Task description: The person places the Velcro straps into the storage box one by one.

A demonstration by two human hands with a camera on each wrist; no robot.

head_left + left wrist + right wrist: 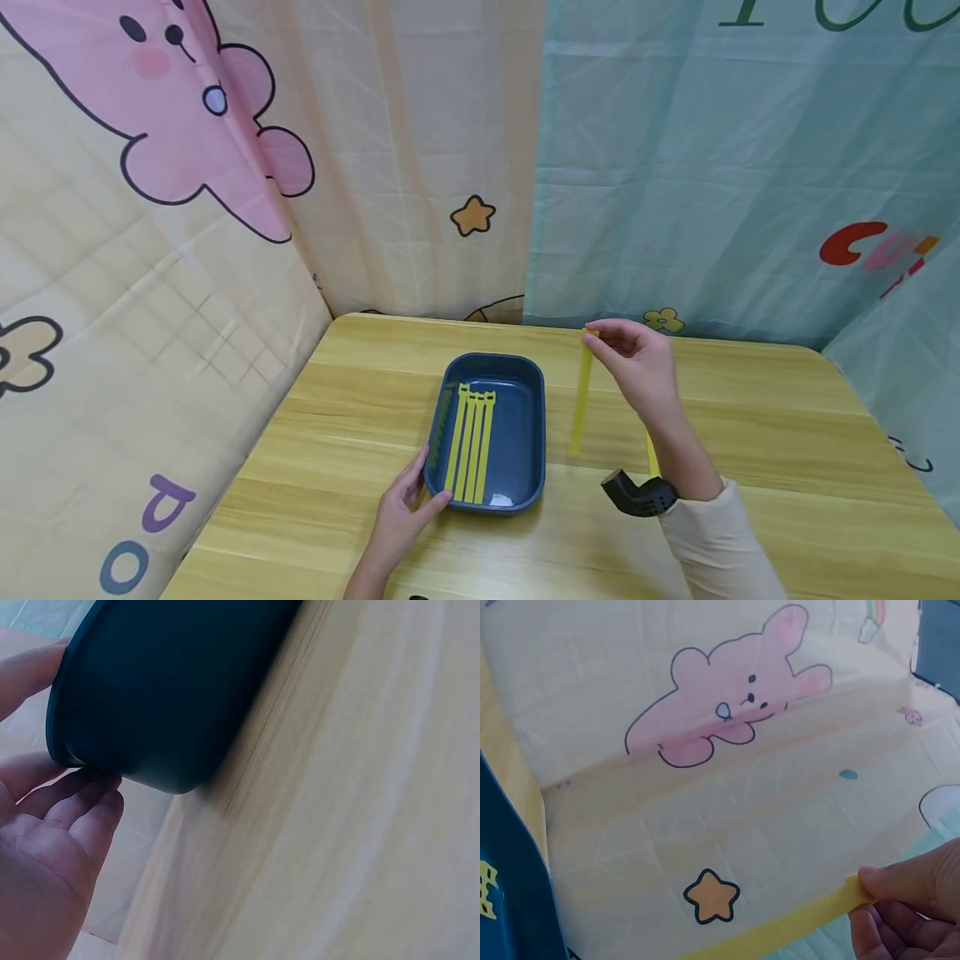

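A dark blue tray point(531, 433) stands on the table, with several yellow cable ties point(469, 446) lying side by side in its left half, slotted heads at the far end. My left hand point(401, 508) holds the tray's near left corner, fingers along the left side and thumb at the near rim. In the left wrist view its fingertips point(105, 791) sit under the rim. To the right of the tray, my right hand point(636, 362) pinches another yellow cable tie point(582, 400) by its top end between thumb and forefinger, and the strip hangs down over the table.
Another yellow strip point(652, 457) shows on the table, partly hidden behind the right forearm. A black curved device point(637, 496) is worn at the right wrist. Printed curtains point(420, 167) enclose the wooden table point(757, 417) at the back and sides.
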